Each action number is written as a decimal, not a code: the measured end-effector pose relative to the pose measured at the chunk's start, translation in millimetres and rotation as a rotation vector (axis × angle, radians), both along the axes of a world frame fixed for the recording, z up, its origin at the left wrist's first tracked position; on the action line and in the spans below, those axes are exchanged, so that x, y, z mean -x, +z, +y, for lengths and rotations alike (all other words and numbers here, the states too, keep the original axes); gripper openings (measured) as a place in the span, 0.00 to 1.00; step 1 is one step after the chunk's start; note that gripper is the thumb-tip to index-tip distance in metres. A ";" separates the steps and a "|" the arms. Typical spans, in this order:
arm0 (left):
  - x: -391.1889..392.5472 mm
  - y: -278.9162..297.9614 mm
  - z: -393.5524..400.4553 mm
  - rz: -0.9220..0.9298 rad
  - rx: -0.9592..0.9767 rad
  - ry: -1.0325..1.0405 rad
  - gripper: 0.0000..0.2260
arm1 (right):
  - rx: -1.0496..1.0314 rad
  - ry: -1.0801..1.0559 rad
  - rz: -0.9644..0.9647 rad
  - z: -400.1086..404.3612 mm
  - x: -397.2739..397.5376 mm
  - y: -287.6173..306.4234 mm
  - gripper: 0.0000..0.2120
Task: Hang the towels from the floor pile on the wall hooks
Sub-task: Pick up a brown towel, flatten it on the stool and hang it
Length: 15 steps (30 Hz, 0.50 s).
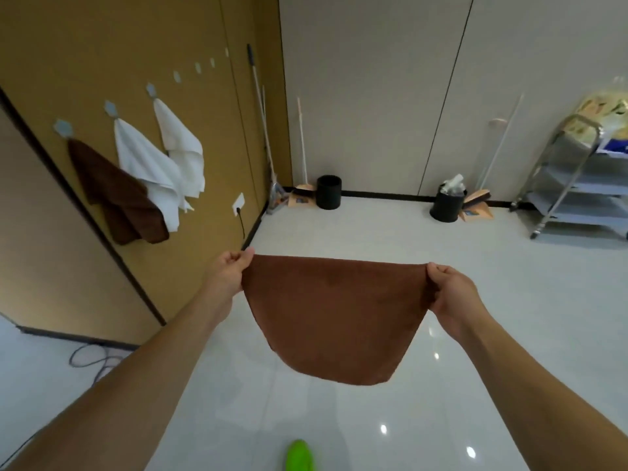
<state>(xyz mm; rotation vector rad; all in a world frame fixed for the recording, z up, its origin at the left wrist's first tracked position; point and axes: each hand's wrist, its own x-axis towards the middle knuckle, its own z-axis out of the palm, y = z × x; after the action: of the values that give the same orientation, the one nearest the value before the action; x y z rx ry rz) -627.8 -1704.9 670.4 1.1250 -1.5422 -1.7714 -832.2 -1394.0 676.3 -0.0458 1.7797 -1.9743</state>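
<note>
Glossy white tile floor (475,317), tan panel wall (102,62) on the left carrying a rising row of small hexagonal hooks.

Status on the hooks:
- Lowest hook (62,127): hung brown towel (115,195), draped down the wall.
- Next hook (110,109): first white towel (146,168), overlapping the brown one's right edge.
- Third hook (150,90): second white towel (183,151), just beside the first.
- Four more hooks further up the row, nearest at (176,76), all bare as far as I can see.

So three towels up, at least one to go.

In hand: brown towel (336,317), held out flat in mid-air over the floor, well apart from the wall. Left hand (227,277) pinches its top left corner, fingers curled on the fabric. Right hand (448,294) pinches the top right corner the same way. Top edge is pulled taut between them; the rest sags to a rounded point below.

Floor pile isn't in frame, so can't tell how many towels remain. Green object (299,457) at the bottom edge is cut off, can't identify it.

Likely next: carry this one to the fourth hook and catch a corner or loop on it. No loop visible on the towel from this angle.

Back wall clutter: two black bins (328,192), brooms, a metal cart (577,185) on the right. Not in the way.
</note>
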 end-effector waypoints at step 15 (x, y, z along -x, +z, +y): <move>91.5 27.6 -211.9 0.029 -0.064 0.113 0.09 | -0.017 0.091 0.016 -246.9 108.0 41.2 0.09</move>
<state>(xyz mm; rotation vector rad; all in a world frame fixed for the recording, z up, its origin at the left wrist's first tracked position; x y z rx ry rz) -719.4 -1916.7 697.9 1.1879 -1.3856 -1.7641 -940.2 -1640.9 717.5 -0.1342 1.7725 -1.8997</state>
